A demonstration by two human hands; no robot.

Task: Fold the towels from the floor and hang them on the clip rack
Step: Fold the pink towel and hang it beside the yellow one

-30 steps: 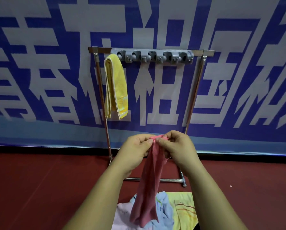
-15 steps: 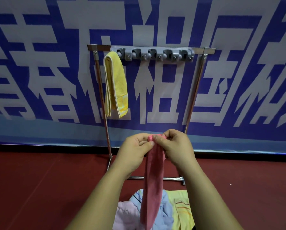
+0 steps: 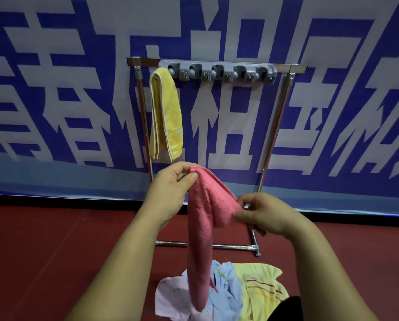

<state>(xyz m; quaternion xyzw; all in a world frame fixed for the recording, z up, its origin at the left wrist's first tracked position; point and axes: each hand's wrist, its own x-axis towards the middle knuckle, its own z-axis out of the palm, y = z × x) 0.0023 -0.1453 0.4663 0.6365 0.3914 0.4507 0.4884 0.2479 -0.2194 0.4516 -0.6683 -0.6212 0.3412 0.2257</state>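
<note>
I hold a pink towel (image 3: 202, 230) in both hands in front of the rack. My left hand (image 3: 170, 193) pinches its top end high up. My right hand (image 3: 263, 214) grips a fold of it lower and to the right. The rest of the pink towel hangs down in a long strip over the floor pile. The grey clip rack (image 3: 219, 71) sits on a metal frame (image 3: 275, 135) behind. A folded yellow towel (image 3: 166, 114) hangs from its leftmost clip. The other clips hold nothing.
A pile of towels lies on the red floor below my hands: a pale pink one (image 3: 170, 297), a light blue one (image 3: 226, 288) and a pale yellow striped one (image 3: 261, 288). A blue and white banner (image 3: 333, 100) covers the wall behind the frame.
My hands have separated: the right hand has slid down and to the right along the pink towel, while the left keeps the top end up.
</note>
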